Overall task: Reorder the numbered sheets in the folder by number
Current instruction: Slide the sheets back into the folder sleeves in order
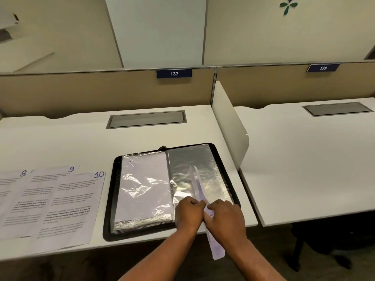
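Folder (109,199) open on desk (60,138). My left hand (189,209) and right hand (223,217) both pinch one sheet (216,250), edge-on at mouth of right sleeve (203,159). Sheets 8–10 (71,199) lie left. Step: probably drawing it out. Next: slide straight, avoid snagging plastic.

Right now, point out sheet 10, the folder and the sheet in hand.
sheet 10 (71,207), head view, middle of page.
folder (110,199), head view, black left rim.
held sheet (216,248), head view, end below the hands.
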A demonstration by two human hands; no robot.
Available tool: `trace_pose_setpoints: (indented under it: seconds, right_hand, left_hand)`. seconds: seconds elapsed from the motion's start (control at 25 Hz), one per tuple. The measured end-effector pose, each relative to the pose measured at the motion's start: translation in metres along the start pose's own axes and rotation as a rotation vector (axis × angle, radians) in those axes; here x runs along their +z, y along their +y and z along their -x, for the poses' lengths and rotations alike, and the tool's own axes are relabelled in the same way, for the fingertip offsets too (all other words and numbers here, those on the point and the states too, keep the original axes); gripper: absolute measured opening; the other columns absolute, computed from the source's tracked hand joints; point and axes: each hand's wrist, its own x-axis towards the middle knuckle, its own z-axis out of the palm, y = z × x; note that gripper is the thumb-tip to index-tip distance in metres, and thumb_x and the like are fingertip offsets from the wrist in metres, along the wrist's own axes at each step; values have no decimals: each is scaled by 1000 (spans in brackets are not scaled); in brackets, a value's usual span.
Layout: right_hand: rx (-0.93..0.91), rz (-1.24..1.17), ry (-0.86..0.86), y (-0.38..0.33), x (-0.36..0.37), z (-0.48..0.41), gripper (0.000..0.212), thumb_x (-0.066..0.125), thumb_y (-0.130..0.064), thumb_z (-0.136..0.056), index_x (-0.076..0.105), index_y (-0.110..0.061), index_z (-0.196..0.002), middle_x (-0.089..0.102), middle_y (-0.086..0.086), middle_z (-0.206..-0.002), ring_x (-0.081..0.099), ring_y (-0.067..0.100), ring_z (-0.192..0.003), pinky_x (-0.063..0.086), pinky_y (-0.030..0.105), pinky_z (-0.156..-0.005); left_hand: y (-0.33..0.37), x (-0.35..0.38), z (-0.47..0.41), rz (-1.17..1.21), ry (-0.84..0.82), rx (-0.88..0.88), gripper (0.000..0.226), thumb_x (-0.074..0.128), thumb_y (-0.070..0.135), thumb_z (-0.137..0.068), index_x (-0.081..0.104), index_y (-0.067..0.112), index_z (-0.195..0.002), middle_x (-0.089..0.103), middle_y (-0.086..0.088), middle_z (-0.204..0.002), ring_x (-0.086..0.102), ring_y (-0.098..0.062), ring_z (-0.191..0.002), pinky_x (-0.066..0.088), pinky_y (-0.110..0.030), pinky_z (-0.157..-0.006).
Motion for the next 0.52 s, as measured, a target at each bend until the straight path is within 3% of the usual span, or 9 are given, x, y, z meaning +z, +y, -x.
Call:
trace_pose_setpoints:
  seconds: [0.2, 0.36, 0.52]
  right_hand:
    - [-40, -9, -44, 23, -2, 15, 10, 72, -34, -86, 76, -27, -80, 71, -7, -77, 66, 14, -69, 44, 31, -64]
    - [-44, 66, -127, 28, -4, 34, 13, 69, -33, -89, 74, -25, -79, 67, -6, -74, 62, 14, -63, 47, 33, -60]
    - [57, 27, -185, 32, -11, 45, 25, 56, -40, -97, 75, -25, -90, 68, -8, -83, 60, 8, -65, 52, 28, -63]
  left_hand:
    - [0, 30, 23, -12, 46, -50, 19, 71, 34, -85, 64, 19, -76, 66, 8, -72, 60, -5, -66, 36, -23, -54]
    - [-8, 40, 40, -32, 31, -45, 18, 70, 33, -87, 64, 21, -76, 67, 7, -74, 60, -6, -68, 39, -23, -55]
    - [-16, 35, 41, -3, -8, 22, 30, 65, 52, -91, 63, 24, -79, 69, 8, -77, 64, -5, -70, 48, -25, -62]
